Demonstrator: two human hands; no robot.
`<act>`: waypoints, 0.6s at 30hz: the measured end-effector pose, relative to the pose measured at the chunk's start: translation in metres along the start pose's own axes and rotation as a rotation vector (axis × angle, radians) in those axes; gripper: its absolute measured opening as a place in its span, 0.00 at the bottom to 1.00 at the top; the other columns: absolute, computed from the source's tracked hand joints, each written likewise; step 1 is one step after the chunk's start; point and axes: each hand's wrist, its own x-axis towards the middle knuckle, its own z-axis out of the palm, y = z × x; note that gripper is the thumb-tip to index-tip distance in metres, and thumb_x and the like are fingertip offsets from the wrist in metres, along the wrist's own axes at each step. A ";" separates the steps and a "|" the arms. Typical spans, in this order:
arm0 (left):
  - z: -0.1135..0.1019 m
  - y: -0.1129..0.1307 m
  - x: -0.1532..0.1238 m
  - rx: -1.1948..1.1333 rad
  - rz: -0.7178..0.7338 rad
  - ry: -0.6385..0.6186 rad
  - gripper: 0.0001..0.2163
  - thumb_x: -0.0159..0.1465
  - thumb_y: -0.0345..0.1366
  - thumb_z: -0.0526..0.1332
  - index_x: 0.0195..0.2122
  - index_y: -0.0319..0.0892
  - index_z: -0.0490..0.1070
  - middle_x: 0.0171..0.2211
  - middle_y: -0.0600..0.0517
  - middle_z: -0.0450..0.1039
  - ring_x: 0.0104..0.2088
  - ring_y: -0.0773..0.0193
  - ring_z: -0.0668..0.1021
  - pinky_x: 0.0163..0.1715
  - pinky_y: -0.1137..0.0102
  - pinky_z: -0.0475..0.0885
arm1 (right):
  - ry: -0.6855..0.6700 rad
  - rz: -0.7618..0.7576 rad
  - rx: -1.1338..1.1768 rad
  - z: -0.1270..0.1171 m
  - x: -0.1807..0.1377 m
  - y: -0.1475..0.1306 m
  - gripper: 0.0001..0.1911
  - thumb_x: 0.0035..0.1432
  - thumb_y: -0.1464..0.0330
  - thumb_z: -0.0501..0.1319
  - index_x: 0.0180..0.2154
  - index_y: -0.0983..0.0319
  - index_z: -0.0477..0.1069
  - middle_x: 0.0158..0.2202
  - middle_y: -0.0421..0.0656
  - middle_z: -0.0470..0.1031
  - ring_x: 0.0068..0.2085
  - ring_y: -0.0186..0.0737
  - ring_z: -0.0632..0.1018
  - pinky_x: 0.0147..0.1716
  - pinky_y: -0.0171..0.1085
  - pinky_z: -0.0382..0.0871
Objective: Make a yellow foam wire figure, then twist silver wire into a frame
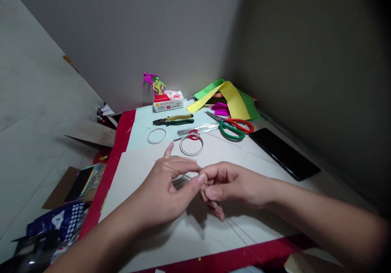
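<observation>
Both hands meet above the pale work surface, their fingertips close together. My left hand (166,189) pinches thumb against forefinger, its little finger raised. Beside it my right hand (236,183) is closed, thumb pressed on the forefinger. Thin wire (240,234) trails below the right hand toward the front edge; its upper end is hidden among the fingers of both hands. Partly covered by my left hand is a ring (177,179). Just beyond the hands lie a white double ring (191,155) and a thinner white ring (157,143).
Behind the rings are pliers (175,120), a bundle of wires (201,128), small red-handled scissors (194,133) and larger scissors (230,128). A black phone (284,153) lies right. Tissue pack (168,104), small figures (158,86) and yellow paper (230,95) stand at the back.
</observation>
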 end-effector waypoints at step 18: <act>-0.005 -0.006 0.001 -0.797 -0.397 -0.311 0.17 0.67 0.41 0.53 0.24 0.37 0.69 0.19 0.58 0.58 0.20 0.72 0.56 0.21 0.75 0.50 | 0.165 -0.044 -0.029 0.007 -0.003 -0.005 0.06 0.60 0.69 0.61 0.33 0.66 0.68 0.22 0.36 0.71 0.17 0.25 0.71 0.17 0.25 0.62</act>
